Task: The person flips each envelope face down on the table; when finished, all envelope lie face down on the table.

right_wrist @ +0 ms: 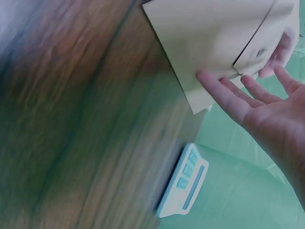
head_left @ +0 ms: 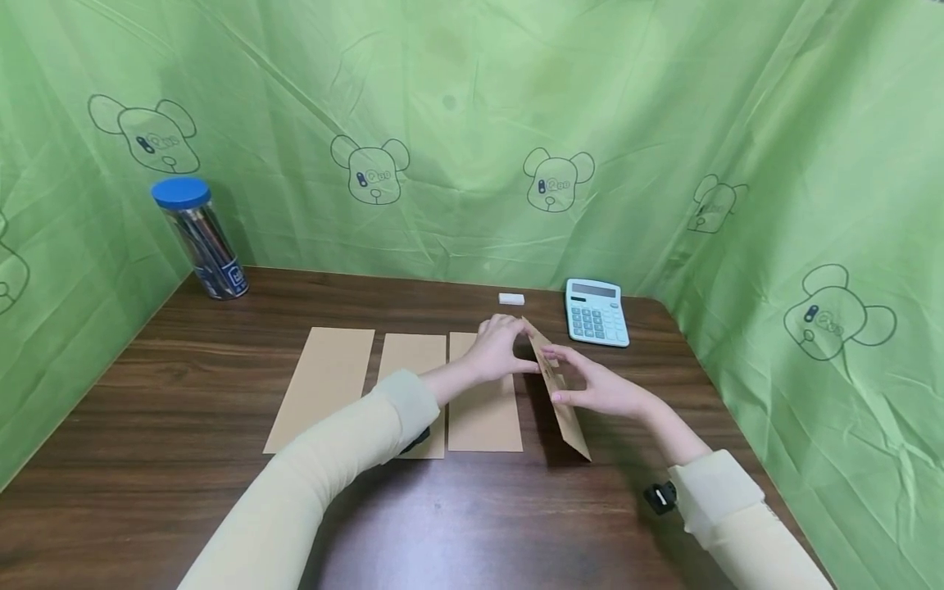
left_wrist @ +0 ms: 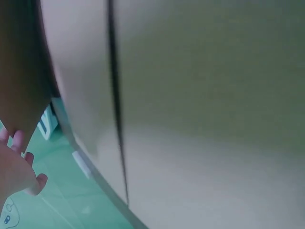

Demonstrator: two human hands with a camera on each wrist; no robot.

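A brown kraft-paper envelope stands tilted on its long edge above the table. My left hand holds it near its far end, with the thumb on the left face and fingers at the upper edge. Against the right face, the outstretched fingertips of my right hand touch or nearly touch it. A flap line and small print show on that face of the envelope in the right wrist view. Three flat brown paper pieces lie in a row to the left: a left one, a middle one and a right one.
A light blue calculator lies at the back right. Left of it is a small white block. A clear canister with a blue lid stands at the back left. Green cloth surrounds the dark wooden table.
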